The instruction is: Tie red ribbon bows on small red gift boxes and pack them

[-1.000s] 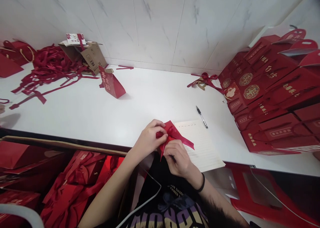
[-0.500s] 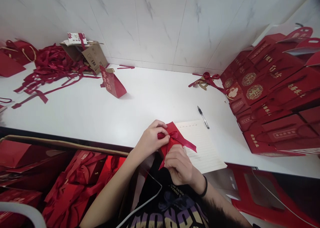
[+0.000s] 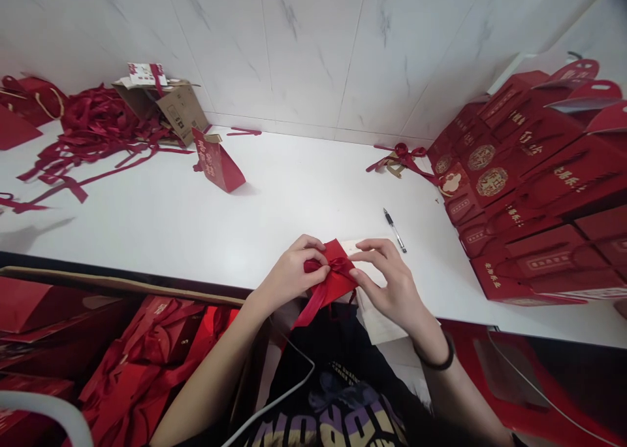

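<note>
A small red gift box sits at the table's front edge, with a dark red satin ribbon bow across its top. My left hand is closed, thumb and fingers pinching the bow's left loop. One ribbon tail hangs from the knot toward my lap. At the bow's right side is my right hand, its fingers spread and the thumb and index tips apart beside the right loop. The lined paper lies partly hidden under my right hand.
A pen lies behind the paper. Red gift boxes are stacked at right. Farther left stand a folded red box, a ribbon heap and a cardboard box. Below left, a carton holds ribboned red boxes.
My right hand has let go of the ribbon tail, moved up and right to the bow's right side, and spread its fingers. The ribbon tail now hangs toward the lower left. My left hand stays on the bow.
</note>
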A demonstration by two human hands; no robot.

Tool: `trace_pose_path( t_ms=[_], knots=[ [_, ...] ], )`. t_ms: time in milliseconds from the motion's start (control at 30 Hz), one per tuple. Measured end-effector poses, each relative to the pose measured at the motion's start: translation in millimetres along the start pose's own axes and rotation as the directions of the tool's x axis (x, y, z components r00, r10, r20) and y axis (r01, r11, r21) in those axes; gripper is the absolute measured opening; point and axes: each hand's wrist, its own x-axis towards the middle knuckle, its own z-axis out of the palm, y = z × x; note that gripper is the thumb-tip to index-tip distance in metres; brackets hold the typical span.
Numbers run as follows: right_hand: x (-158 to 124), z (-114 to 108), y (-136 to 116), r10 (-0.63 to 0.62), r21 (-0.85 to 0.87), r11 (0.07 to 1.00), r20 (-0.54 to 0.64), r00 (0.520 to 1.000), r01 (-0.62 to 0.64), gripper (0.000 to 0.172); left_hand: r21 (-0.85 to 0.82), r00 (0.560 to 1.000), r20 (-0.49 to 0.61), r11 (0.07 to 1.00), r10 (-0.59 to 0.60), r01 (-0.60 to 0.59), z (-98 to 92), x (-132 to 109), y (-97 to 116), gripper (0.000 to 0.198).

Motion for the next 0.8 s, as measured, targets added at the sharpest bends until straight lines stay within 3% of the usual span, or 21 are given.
trace_pose_path(
  t_ms=[133,200,400,567,800],
  knots=[
    [12,-6,14,0.06,0.021,0.997,0.293,0.954,-0.069,0.011,0.012,0.999,0.038,1.0,0.01,-0.01,-3.0,0,2,0.008],
    [17,-5,17,0.056,0.057,0.995,0.371,0.927,-0.083,0.005,0.025,0.998,0.059,0.999,0.018,-0.019,-5.1,0,3,0.009],
    [30,-3,21,0.063,0.123,0.985,0.407,0.911,-0.123,0.008,0.062,0.995,0.098,0.998,0.024,-0.03,-8.5,3,11,0.009],
    [31,0,22,0.144,0.185,0.953,0.421,0.895,-0.241,0.013,0.152,0.998,0.062,0.988,0.033,-0.042,-5.5,2,21,0.004],
    [31,-2,20,0.143,0.261,0.918,0.486,0.862,-0.3,0.013,0.199,0.998,0.04,0.978,0.053,-0.06,-1.4,-1,20,0.005]
  ],
)
